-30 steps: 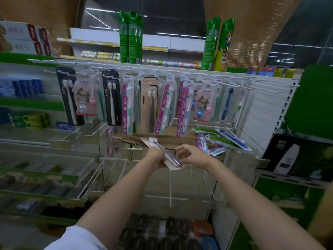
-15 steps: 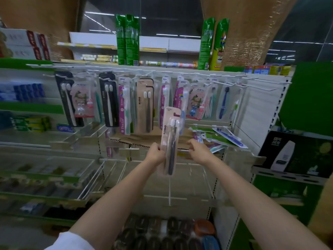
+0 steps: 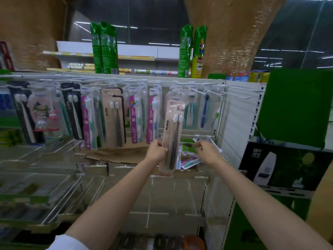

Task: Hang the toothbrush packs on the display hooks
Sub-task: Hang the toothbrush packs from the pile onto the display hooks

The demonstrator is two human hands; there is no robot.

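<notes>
My left hand (image 3: 156, 152) grips a beige AUBO toothbrush pack (image 3: 173, 130) by its lower left edge and holds it upright in front of the display. Its top reaches just below the row of white display hooks (image 3: 198, 91), where many packs hang. A matching beige AUBO pack (image 3: 112, 120) hangs further left. My right hand (image 3: 207, 152) is off the held pack, to its right, and its thumb and fingertips pinch a loose pack in the pile of toothbrush packs (image 3: 189, 160) on the shelf. Bare hooks (image 3: 239, 95) stick out at the right end.
Flattened brown cardboard (image 3: 117, 154) lies on the shelf under the hanging packs. A black product box (image 3: 281, 165) stands at the right. Green spray cans (image 3: 104, 47) stand on top of the unit. Clear shelf dividers (image 3: 162, 195) sit below my arms.
The beige pack went from lying flat in both hands to upright and higher. My right hand let go of it and moved right to the pile of loose packs.
</notes>
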